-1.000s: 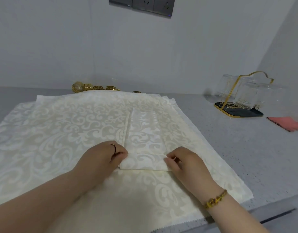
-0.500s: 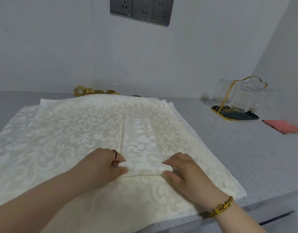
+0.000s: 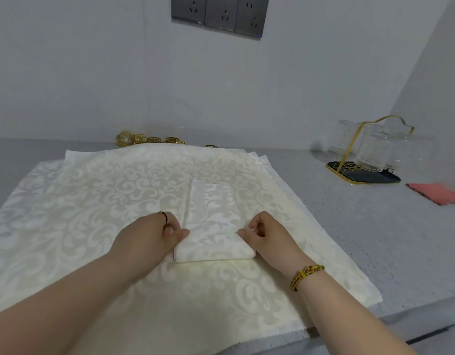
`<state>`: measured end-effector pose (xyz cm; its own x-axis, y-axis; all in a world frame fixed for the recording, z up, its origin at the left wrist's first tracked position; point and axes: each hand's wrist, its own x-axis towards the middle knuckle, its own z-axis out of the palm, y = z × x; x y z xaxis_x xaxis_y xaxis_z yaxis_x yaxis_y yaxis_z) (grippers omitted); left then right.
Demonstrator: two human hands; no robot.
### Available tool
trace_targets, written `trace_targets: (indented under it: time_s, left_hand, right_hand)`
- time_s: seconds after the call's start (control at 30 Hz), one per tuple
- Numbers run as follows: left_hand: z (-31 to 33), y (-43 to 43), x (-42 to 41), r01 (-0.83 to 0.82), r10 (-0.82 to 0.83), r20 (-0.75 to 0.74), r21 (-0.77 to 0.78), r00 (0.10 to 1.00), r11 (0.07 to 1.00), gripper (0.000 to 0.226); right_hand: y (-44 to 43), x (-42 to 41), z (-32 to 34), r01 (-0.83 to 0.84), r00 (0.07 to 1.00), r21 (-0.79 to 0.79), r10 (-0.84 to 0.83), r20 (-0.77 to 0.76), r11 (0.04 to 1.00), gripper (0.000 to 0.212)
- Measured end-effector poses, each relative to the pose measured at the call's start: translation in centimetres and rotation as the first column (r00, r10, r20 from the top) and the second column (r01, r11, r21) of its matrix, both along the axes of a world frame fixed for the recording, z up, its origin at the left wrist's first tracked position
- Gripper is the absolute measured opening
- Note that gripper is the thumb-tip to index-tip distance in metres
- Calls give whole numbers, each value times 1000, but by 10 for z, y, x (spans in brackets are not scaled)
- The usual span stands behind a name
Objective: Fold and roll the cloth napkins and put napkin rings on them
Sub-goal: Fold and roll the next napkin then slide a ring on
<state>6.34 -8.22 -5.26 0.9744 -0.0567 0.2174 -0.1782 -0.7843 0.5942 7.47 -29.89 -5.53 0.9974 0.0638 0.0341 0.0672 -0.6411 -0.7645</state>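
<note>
A cream damask napkin (image 3: 213,221) folded into a narrow strip lies on a stack of spread-out matching napkins (image 3: 80,213). Its near end is turned over into a flat fold about a hand's width deep. My left hand (image 3: 154,237) pinches the left edge of that fold with thumb and curled fingers. My right hand (image 3: 267,234) pinches the right edge the same way. Several gold napkin rings (image 3: 149,139) sit in a row at the back, against the wall and partly hidden behind the cloth.
A gold wire rack with clear glasses (image 3: 367,152) on a black tray stands at the right rear. A folded pink cloth (image 3: 436,193) lies at the far right. The grey counter's front edge (image 3: 375,321) runs just below the napkins.
Both hands have turned the near end of the strip over away from me, so the folded part is longer and the hands sit farther up the strip.
</note>
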Motion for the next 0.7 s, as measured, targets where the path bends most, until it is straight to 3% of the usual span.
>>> trace_targets:
  time_s: [0.07, 0.13, 0.2, 0.23, 0.27, 0.33, 0.4, 0.5, 0.57, 0.7]
  left_hand:
    - [-3, -1, -4, 106, -100, 124, -48, 987, 993, 22]
    - [-5, 2, -8, 250, -248, 126, 1, 960, 968, 11]
    - [-3, 6, -12, 357, -363, 25, 132, 931, 925, 57]
    - [-6, 8, -10, 363, -370, -17, 229, 929, 903, 78]
    - [-7, 9, -9, 371, -381, -31, 314, 924, 874, 87]
    - [-14, 11, -2, 363, -388, 10, 331, 922, 871, 81]
    - [-17, 10, 5, 354, -397, 78, 320, 914, 879, 76]
    - [-10, 8, 10, 367, -403, 65, 298, 913, 881, 94]
    - [-7, 6, 13, 360, -378, 24, 256, 925, 897, 88]
    - [-5, 3, 25, 210, -210, -80, -6, 974, 978, 30]
  right_hand:
    - [1, 0, -2, 54, 994, -12, -52, 100, 998, 24]
    - [-1, -3, -6, 36, 972, -58, -22, 234, 998, 26]
    - [-5, -9, -7, -58, 944, -145, 102, 314, 988, 15]
    - [-8, -12, -7, -111, 938, -205, 170, 301, 972, 9]
    - [-11, -15, -7, -154, 928, -279, 236, 289, 948, 31]
    - [-18, -18, -8, -211, 915, -387, 321, 246, 898, 56]
    - [-21, -18, -4, -231, 910, -442, 353, 216, 867, 45]
    - [-20, -9, 6, -248, 937, -410, 324, 127, 878, 30]
    - [-19, 1, 13, -266, 959, -262, 282, 24, 928, 22]
    - [-13, 21, 14, -211, 973, -11, 209, -94, 977, 15]
